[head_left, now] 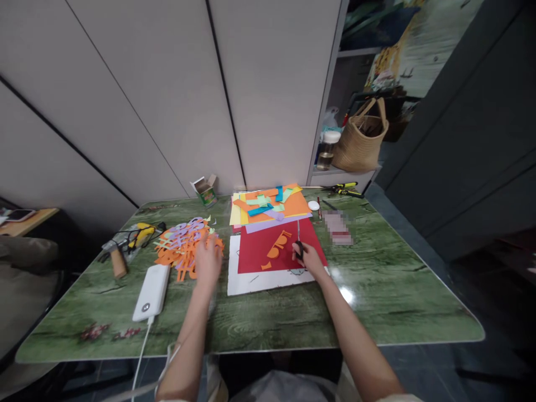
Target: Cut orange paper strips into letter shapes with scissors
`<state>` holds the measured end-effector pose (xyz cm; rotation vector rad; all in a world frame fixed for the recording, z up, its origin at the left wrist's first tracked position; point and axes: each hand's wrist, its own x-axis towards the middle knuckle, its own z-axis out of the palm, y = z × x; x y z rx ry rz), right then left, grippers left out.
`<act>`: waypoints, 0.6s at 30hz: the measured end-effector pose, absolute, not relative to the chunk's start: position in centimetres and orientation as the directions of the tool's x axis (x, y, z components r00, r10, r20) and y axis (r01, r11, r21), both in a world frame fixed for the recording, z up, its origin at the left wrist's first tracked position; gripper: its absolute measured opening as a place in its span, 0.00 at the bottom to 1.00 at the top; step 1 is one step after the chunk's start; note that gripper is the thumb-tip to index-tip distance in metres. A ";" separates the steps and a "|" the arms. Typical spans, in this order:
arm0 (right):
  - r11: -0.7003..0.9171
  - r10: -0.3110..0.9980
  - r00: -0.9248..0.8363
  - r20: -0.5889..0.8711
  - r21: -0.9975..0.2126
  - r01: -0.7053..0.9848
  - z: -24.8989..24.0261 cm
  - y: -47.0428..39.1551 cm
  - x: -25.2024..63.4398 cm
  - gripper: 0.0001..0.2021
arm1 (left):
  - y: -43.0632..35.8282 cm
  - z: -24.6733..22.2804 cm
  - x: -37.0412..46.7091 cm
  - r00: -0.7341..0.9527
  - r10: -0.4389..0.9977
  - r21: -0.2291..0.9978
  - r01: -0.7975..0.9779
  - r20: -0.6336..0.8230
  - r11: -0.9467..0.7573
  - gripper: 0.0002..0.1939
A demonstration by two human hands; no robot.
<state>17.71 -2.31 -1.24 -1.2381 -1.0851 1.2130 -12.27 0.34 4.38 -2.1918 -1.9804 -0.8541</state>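
My right hand (309,258) is closed around the black handles of a pair of scissors (298,240), whose blades point away over a red sheet (251,245). Orange cut-out pieces (278,245) lie on that sheet, just left of the scissors. Under the red sheet is a white sheet (238,285). My left hand (208,258) is at the right edge of a heap of orange and purple paper cut-outs (180,248); its fingers are blurred, and whether they touch or hold a piece cannot be made out. Behind, coloured strips lie on stacked orange, yellow and purple sheets (295,204).
On the green table (377,301) are a white power bank (151,293) with a cable, a wooden-handled tool (118,263), a yellow tool (141,234), a small open box (206,192), a round white object (313,205) and yellow-black pliers (345,190). A woven basket (360,142) stands on a shelf.
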 end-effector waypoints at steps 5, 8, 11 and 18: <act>-0.038 0.998 0.058 -0.039 -0.999 -0.024 -1.2 -2.3 17.7 0.17 | -2.4 0.8 -5.8 0.427 0.876 0.430 0.762 0.227 -0.483 0.17; -0.041 0.997 0.059 -0.041 -0.999 -0.004 -1.3 -2.3 17.7 0.18 | -2.8 -0.3 -3.9 0.452 0.877 0.465 0.749 0.164 -0.472 0.12; -0.042 0.998 0.057 -0.041 -0.999 0.013 -1.2 -2.4 17.6 0.18 | -2.7 -0.5 -3.3 0.461 0.878 0.519 0.722 0.131 -0.457 0.08; -0.039 0.998 0.053 -0.037 -0.998 0.040 -1.1 -2.4 17.5 0.18 | -1.1 0.5 -6.8 0.305 0.937 0.514 0.783 0.171 -0.349 0.10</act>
